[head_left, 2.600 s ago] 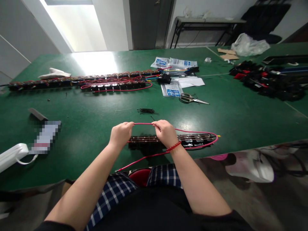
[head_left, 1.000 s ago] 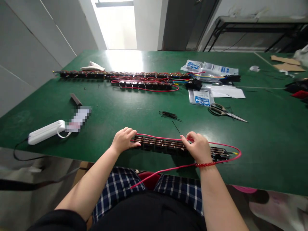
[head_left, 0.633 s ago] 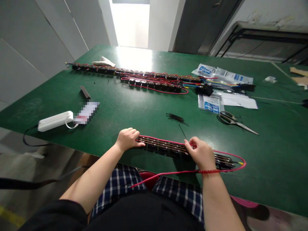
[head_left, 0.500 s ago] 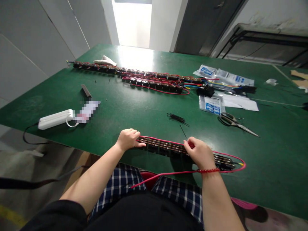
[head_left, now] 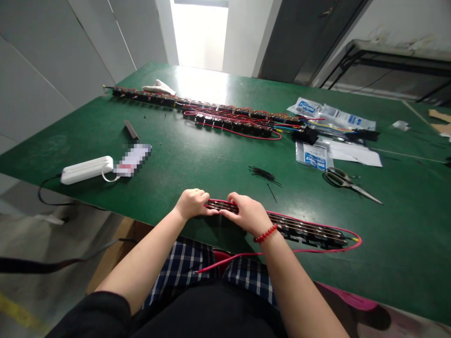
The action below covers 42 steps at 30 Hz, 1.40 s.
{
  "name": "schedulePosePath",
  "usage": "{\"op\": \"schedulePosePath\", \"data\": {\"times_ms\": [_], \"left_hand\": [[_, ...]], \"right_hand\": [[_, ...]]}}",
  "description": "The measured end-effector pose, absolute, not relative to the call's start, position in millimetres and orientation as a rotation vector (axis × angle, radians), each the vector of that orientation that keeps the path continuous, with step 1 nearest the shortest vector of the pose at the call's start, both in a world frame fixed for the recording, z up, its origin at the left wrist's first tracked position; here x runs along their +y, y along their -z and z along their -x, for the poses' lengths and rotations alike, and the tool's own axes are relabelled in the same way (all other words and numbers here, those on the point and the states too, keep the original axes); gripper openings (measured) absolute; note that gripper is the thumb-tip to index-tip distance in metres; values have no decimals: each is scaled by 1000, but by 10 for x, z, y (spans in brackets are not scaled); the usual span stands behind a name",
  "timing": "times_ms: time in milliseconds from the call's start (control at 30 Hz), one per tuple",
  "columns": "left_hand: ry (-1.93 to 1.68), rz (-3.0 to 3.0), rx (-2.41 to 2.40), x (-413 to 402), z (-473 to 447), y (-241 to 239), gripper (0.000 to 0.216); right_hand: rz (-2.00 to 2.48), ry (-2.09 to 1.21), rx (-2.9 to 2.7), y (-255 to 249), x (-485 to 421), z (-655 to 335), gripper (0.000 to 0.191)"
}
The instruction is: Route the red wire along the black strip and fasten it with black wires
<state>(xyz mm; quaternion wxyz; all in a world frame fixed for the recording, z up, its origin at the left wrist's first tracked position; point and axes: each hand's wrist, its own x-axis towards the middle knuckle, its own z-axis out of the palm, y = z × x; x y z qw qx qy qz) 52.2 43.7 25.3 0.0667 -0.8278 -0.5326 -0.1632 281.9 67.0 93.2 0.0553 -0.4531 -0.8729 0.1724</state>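
A long black strip with bare metal wires along its top lies near the table's front edge. My left hand grips its left end, thumb toward me and fingers over the far side. Close beside it, my right hand is wrapped around the same strip, wearing a red bead bracelet. A red cable follows the strip's far side, loops around its right end and comes back under my right wrist toward my lap. Beyond my hands lies a bundle of black cable ties, with a single one nearer.
Longer wired black strips lie across the back. Scissors and plastic bags are at the right. On the left are a white power strip, a pixelated flat object and a small grey bar. A white glove lies behind.
My right hand has moved left along the strip, close to my left hand, uncovering the strip's right part. My left hand keeps its grip. The view has shifted slightly.
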Motion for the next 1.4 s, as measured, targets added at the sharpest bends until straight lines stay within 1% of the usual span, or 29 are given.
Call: {"op": "schedulePosePath", "data": {"times_ms": [100, 167, 233, 300, 400, 500, 567, 833, 1033, 1300, 1400], "left_hand": [[439, 2518, -1611, 390, -457, -326, 63], [432, 2512, -1683, 349, -381, -352, 69], [411, 2515, -1805, 322, -301, -352, 72], [379, 2551, -1918, 322, -238, -336, 67], [350, 2604, -2034, 362, -199, -314, 58], [321, 2600, -2094, 395, -204, -311, 55], [322, 2587, -2132, 396, -210, -319, 54], [603, 2684, -2329, 401, -195, -397, 49], [624, 2641, -2333, 412, -220, -394, 45], [715, 2685, -2269, 377, -208, -340, 49], [697, 2739, -2218, 386, -212, -340, 50]], "right_hand": [[1225, -511, -2655, -885, 676, -2661, 50], [1147, -515, -2652, -831, 686, -2634, 55], [1128, -529, -2642, -772, 689, -2631, 57], [1150, -535, -2622, -726, 686, -2630, 58], [1170, -538, -2622, -708, 685, -2619, 54], [1206, -581, -2662, -737, 700, -2609, 43], [1241, -607, -2669, -756, 713, -2606, 40], [1250, -592, -2677, -759, 704, -2602, 40], [1270, -502, -2666, -769, 638, -2600, 39], [1250, -448, -2696, -757, 625, -2610, 38], [1253, -416, -2714, -741, 627, -2637, 36]]}}
